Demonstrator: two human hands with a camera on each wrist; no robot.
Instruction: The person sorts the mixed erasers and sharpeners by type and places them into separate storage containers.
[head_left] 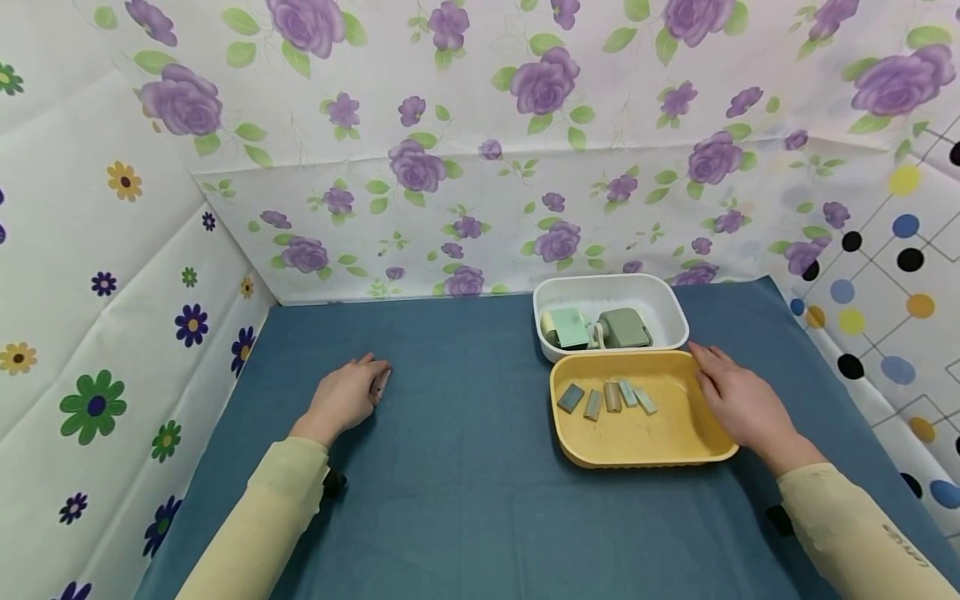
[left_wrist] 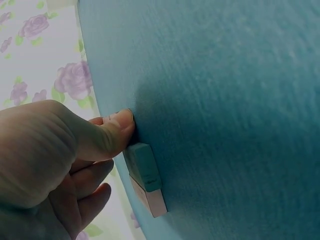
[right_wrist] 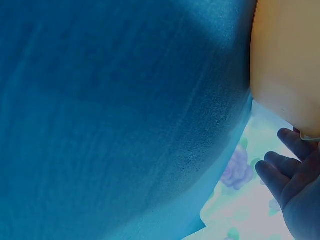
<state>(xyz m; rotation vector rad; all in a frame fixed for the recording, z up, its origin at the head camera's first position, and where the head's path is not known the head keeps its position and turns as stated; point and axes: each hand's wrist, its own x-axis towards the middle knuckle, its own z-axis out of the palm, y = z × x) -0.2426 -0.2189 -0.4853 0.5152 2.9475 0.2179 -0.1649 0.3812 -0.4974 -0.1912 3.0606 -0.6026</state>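
Note:
At the table's left my left hand [head_left: 345, 396] is low over the cloth. Its thumb and a finger pinch the end of a small green block [left_wrist: 143, 167] in the left wrist view. A pale pink block [left_wrist: 150, 199] touches that block's other end. My right hand [head_left: 742, 408] holds the right rim of a yellow tray [head_left: 637, 450], thumb inside and fingers outside; the right wrist view shows those fingers [right_wrist: 287, 175] loosely spread beside the tray wall. Several small grey, green and tan blocks [head_left: 612, 397] lie inside toward the left.
Behind the yellow tray stands a white tray [head_left: 600, 287] holding a mint-green box [head_left: 570, 327] and a grey-green item [head_left: 626, 327]. Blue cloth [head_left: 465, 500] covers the table. Flowered sheets [head_left: 480, 100] rise along the back and sides.

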